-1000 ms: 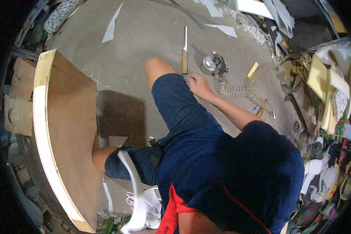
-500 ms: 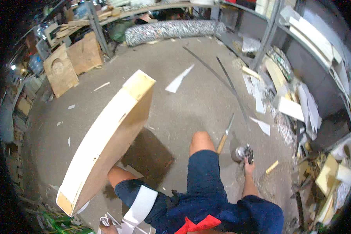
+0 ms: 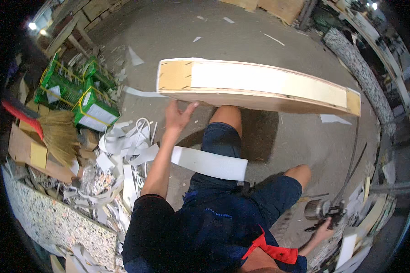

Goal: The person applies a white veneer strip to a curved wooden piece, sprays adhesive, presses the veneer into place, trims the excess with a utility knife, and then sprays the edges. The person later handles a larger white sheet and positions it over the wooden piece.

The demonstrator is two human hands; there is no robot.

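Left hand (image 3: 176,120) now up from white scraps (image 3: 141,132) to curved wooden panel (image 3: 269,82); open, thumb and fingers spread by underside of its left end, contact unclear
Right hand (image 3: 323,231) closed round spray gun (image 3: 315,209), off to right
Panel ahead of both hands, long axis roughly left-right, left hand nearer
White strip (image 3: 209,164) lies across left thigh (image 3: 220,139)

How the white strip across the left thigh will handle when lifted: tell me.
The white strip is probably floppy, being long, thin and gently curved. It is likely light for its size, since it looks like foam.
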